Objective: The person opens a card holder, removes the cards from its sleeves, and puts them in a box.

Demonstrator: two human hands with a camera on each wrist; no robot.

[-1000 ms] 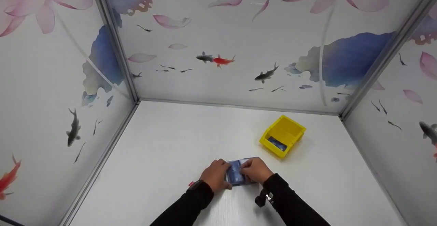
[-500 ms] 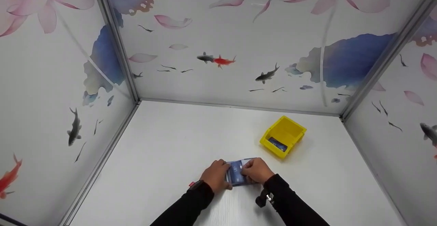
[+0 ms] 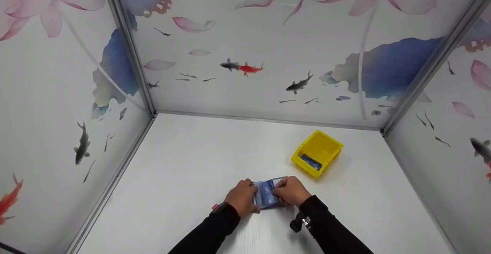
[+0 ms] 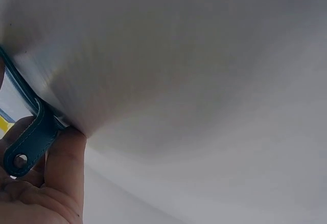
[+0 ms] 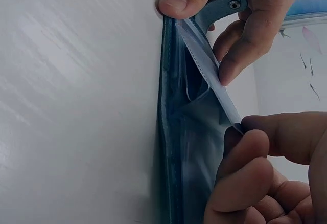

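Note:
A card holder [image 3: 264,198] with a teal cover and clear sleeves lies spread on the white table in the head view, a blue card showing in it. My left hand [image 3: 242,197] grips its left end; in the right wrist view the left thumb [image 5: 176,3] presses the cover's edge. Its snap strap [image 4: 31,144] sticks out by the left fingers in the left wrist view. With thumb and forefinger, my right hand [image 3: 292,191] pinches the free edge of a clear sleeve [image 5: 222,98], lifted off the cover. Whether a card edge is also pinched, I cannot tell.
Beyond the right hand stands a yellow bin [image 3: 324,144] with a dark blue card [image 3: 311,162] or cards inside. White panels [image 3: 245,93] printed with flowers and fish enclose the table [image 3: 199,150] at the back and both sides.
My right hand has shifted slightly to the right, and the blue-filled sleeve it pinches now tilts and bends more. The left hand stays in its place.

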